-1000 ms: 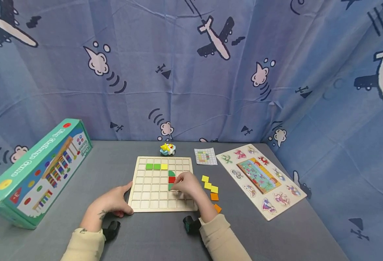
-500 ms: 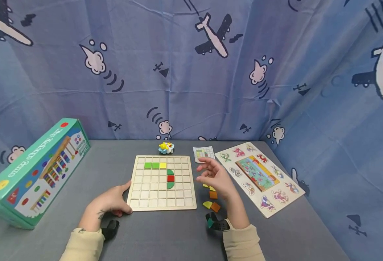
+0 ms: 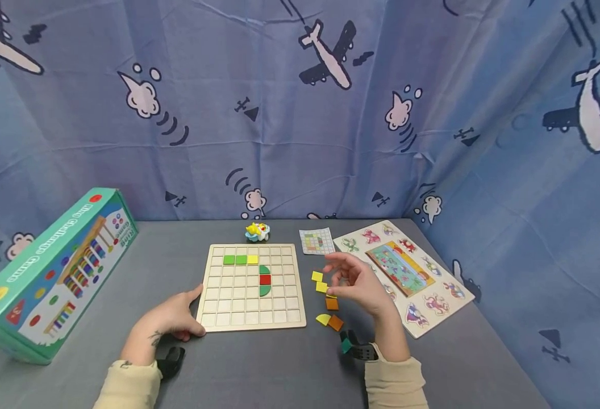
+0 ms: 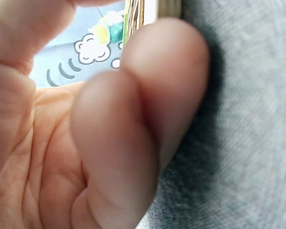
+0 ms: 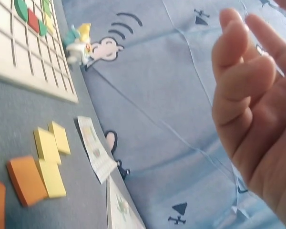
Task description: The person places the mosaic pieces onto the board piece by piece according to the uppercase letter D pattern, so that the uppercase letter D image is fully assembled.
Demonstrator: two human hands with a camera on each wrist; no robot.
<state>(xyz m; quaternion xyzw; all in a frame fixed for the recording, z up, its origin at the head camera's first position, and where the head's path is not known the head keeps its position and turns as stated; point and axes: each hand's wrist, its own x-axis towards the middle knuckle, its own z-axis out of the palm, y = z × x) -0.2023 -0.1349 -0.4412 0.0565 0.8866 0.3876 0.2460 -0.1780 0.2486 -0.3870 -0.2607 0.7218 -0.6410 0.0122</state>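
Observation:
A pale wooden grid board (image 3: 228, 305) lies on the grey table. Two green squares (image 3: 241, 259) and a yellow square (image 3: 252, 259) form a row on it. Lower right, a red square (image 3: 265, 279) sits between two green quarter-round pieces (image 3: 265, 290). My left hand (image 3: 169, 318) rests at the board's left edge, thumb and index finger spread and touching it. My right hand (image 3: 363, 284) hovers beside loose yellow squares (image 3: 317, 276), fingers loosely bent, holding nothing. Near them lie orange squares (image 3: 332, 304) and a yellow quarter-round piece (image 3: 323, 320).
Behind the board stands a small toy figure (image 3: 257, 232). A printed pattern card (image 3: 317, 241) lies right of it. A wooden animal puzzle board (image 3: 417, 326) is at the right, partly behind my right hand. A green game box (image 3: 59, 272) stands at the left.
My right hand has let go of the lower green quarter-round piece on the board and moved right, over beside the loose pieces. My left hand stays at the board's edge.

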